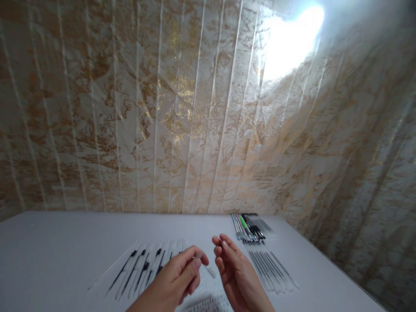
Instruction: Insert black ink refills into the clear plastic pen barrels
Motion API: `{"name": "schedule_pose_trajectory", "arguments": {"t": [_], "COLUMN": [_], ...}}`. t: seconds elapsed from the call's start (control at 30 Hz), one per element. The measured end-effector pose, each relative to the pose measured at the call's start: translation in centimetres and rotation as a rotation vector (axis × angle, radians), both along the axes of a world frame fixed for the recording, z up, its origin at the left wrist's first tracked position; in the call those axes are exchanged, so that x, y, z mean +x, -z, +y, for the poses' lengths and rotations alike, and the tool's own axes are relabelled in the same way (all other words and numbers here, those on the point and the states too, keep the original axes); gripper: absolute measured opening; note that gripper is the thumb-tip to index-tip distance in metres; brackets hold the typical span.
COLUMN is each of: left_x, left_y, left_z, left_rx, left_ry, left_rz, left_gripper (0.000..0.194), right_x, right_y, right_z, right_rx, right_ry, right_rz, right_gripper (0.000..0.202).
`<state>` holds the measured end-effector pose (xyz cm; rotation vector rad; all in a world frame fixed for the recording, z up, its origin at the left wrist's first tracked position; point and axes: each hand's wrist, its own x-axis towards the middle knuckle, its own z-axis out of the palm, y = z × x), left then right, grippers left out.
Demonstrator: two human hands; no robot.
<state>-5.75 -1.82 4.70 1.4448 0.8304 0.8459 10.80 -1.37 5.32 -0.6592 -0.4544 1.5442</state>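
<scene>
My left hand (177, 279) is low in the middle of the view, its thumb and fingers pinched on a thin clear pen barrel (208, 269) that points to the right. Close beside it, my right hand (235, 271) has its fingers curled near a small dark part at the fingertips; whether it grips it is unclear. Both hands hover above a white table (58, 251). Under the left hand lies a row of clear pen barrels with black tips (143, 266). Right of the right hand lies a row of thin dark refills (271, 268).
A bundle of finished pens (248, 227), one of them green, lies at the table's far right by the wall. A marbled gold and white wall (182, 108) rises behind the table, with a bright light patch (289, 39) at the upper right. More small parts (208, 303) show at the bottom edge.
</scene>
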Motion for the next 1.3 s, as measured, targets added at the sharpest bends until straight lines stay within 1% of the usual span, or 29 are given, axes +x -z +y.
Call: {"name": "schedule_pose_trajectory", "arguments": {"t": [0.1, 0.2, 0.27, 0.4, 0.5, 0.57, 0.63, 0.67, 0.73, 0.83, 0.93, 1.03, 1.17, 1.23, 1.3], "left_x": [-0.1, -0.1, -0.1, -0.2, -0.2, -0.2, -0.1, 0.0, 0.0, 0.1, 0.0, 0.0, -0.1, -0.1, -0.2], "left_y": [0.0, 0.0, 0.0, -0.7, -1.4, -1.8, -2.1, -2.2, -2.2, -2.2, -2.2, -2.3, -2.5, -2.6, -2.7], "left_z": [-0.2, -0.2, -0.3, -0.7, -1.2, -1.4, -1.5, -1.6, -1.5, -1.5, -1.7, -2.1, -2.3, -2.2, -2.2], "left_rx": [0.061, 0.079, 0.079, 0.092, 0.094, 0.108, 0.134, 0.145, 0.159, 0.177, 0.176, 0.155, 0.168, 0.178, 0.176], "left_ry": [-0.029, -0.021, -0.031, -0.03, -0.02, -0.022, -0.028, -0.03, -0.03, -0.03, -0.052, -0.099, -0.054, -0.046, -0.047], "left_rz": [0.045, 0.068, 0.079, 0.119, 0.17, 0.192, 0.207, 0.214, 0.226, 0.229, 0.223, 0.217, 0.257, 0.275, 0.295], "left_gripper": [0.048, 0.043, 0.039, 0.036, 0.035, 0.036, 0.037, 0.038, 0.038, 0.036, 0.036, 0.034, 0.034, 0.034, 0.033], "right_x": [0.0, 0.1, 0.2, 0.4, 0.5, 0.7, 0.9, 1.0, 1.2, 1.3, 1.3, 1.5, 1.8, 1.9, 1.9], "right_y": [0.2, 0.3, 0.4, 0.5, 0.1, -0.5, -1.1, -1.3, -1.7, -2.0, -2.1, -2.2, -2.7, -2.9, -2.9], "right_z": [0.0, 0.0, 0.0, 0.0, 0.0, -0.2, -0.3, -0.4, -0.5, -0.6, -0.9, -1.2, -1.7, -1.7, -1.7], "right_rx": [-0.009, -0.013, 0.037, 0.282, 0.386, 0.411, 0.437, 0.449, 0.471, 0.482, 0.491, 0.528, 0.613, 0.637, 0.649], "right_ry": [0.003, -0.013, -0.037, -0.058, -0.019, 0.026, 0.053, 0.043, -0.023, -0.163, -0.225, -0.213, -0.102, -0.087, -0.115], "right_rz": [-0.03, -0.074, -0.12, -0.292, -0.516, -0.637, -0.695, -0.705, -0.715, -0.748, -0.819, -0.939, -1.172, -1.23, -1.231], "right_gripper": [0.049, 0.056, 0.057, 0.043, 0.045, 0.046, 0.045, 0.044, 0.043, 0.039, 0.037, 0.029, 0.013, 0.01, 0.009]}}
